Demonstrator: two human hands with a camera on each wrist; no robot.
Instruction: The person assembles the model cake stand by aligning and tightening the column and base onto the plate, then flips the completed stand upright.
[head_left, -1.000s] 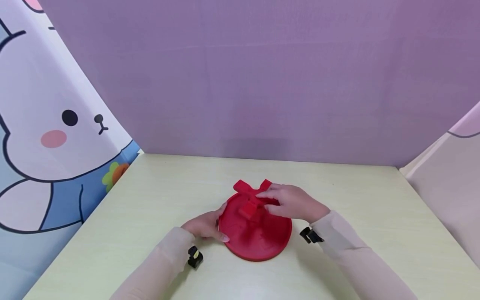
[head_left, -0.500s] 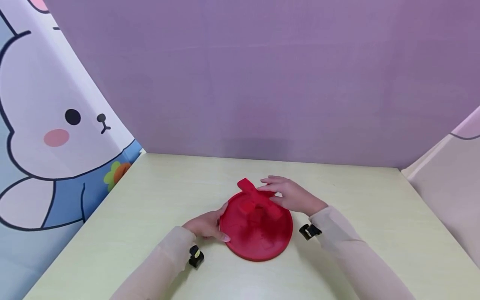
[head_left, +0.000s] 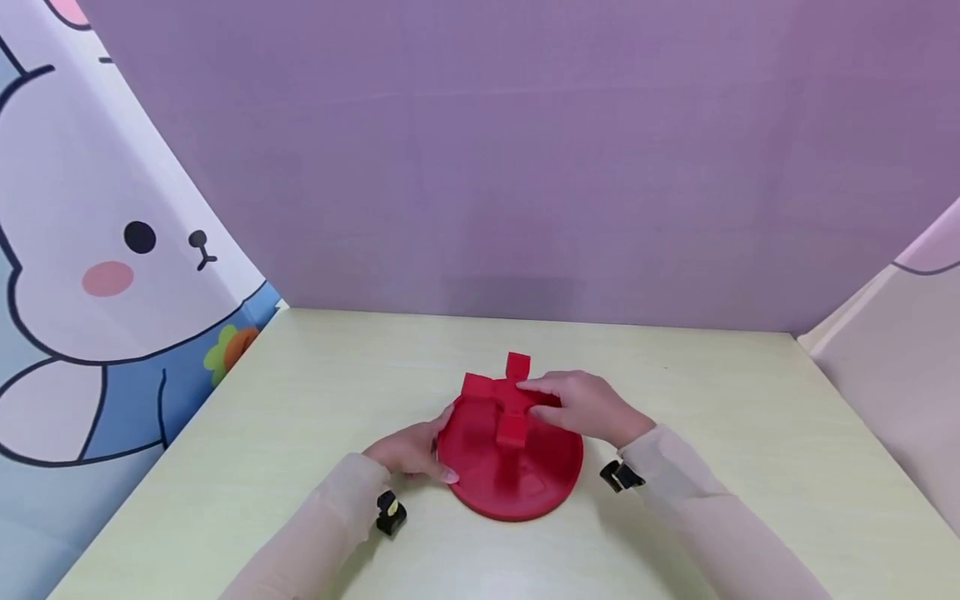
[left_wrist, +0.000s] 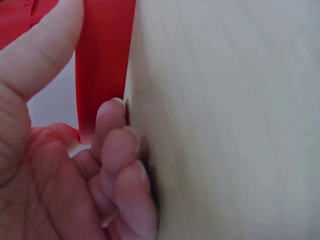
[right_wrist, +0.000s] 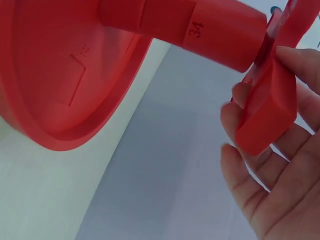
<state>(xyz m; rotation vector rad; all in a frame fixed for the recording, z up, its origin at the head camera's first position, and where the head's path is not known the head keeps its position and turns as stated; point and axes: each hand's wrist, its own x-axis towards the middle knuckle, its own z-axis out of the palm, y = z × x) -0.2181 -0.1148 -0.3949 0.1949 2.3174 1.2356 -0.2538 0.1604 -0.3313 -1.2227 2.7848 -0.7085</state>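
Observation:
A red round base (head_left: 480, 487) with a raised rim lies on the table. A red post (right_wrist: 167, 22) marked 34 rises from its middle in the right wrist view. On the post sits a red cross-shaped piece (head_left: 512, 400) with blocky arms. My left hand (head_left: 411, 448) grips the base's left edge, thumb over the rim and fingers low against the tabletop; the left wrist view shows the base's side wall (left_wrist: 104, 65) beside the fingers. With thumb and fingers, my right hand (head_left: 588, 406) pinches the right arm of the cross-shaped piece, which it partly hides in the head view.
The pale wood table (head_left: 360, 358) extends on both sides of the base. A purple wall (head_left: 487, 167) stands along its far edge. At the left hangs a cartoon-printed sheet (head_left: 75, 250). Each wrist carries a small black camera mount (head_left: 622, 476).
The cross-shaped piece has turned on its post, its arms now pointing in other directions. My right hand shifted away and came back nearer. My left hand stays on the base, which has not moved.

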